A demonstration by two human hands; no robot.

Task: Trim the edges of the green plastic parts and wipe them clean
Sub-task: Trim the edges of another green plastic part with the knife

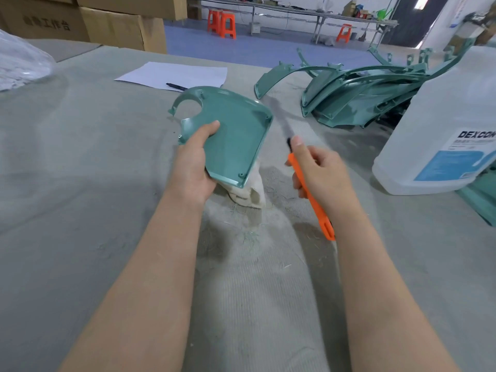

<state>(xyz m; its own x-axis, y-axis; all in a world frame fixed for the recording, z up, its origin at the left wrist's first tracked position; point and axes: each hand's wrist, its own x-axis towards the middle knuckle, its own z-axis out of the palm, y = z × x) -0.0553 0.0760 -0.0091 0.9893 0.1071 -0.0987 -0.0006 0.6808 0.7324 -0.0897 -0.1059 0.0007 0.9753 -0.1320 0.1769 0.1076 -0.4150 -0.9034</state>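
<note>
My left hand (193, 162) grips a flat green plastic part (236, 130) by its left edge, thumb on its inner face, and holds it tilted above the table. The part has a raised rim and a round cut-out at its far left corner. My right hand (319, 175) is closed on an orange utility knife (311, 200); its blurred blade points up and away, just right of the part's right edge and apart from it. A crumpled white cloth (249, 193) lies on the table under the part.
A pile of green plastic parts (359, 95) lies at the far right. A large clear jug with a blue label (445, 130) stands at the right. Paper (174, 73) with a black pen (175, 86) lies beyond the part. Cardboard boxes (112, 25) stand far left. Shavings dot the grey table cover (80, 183).
</note>
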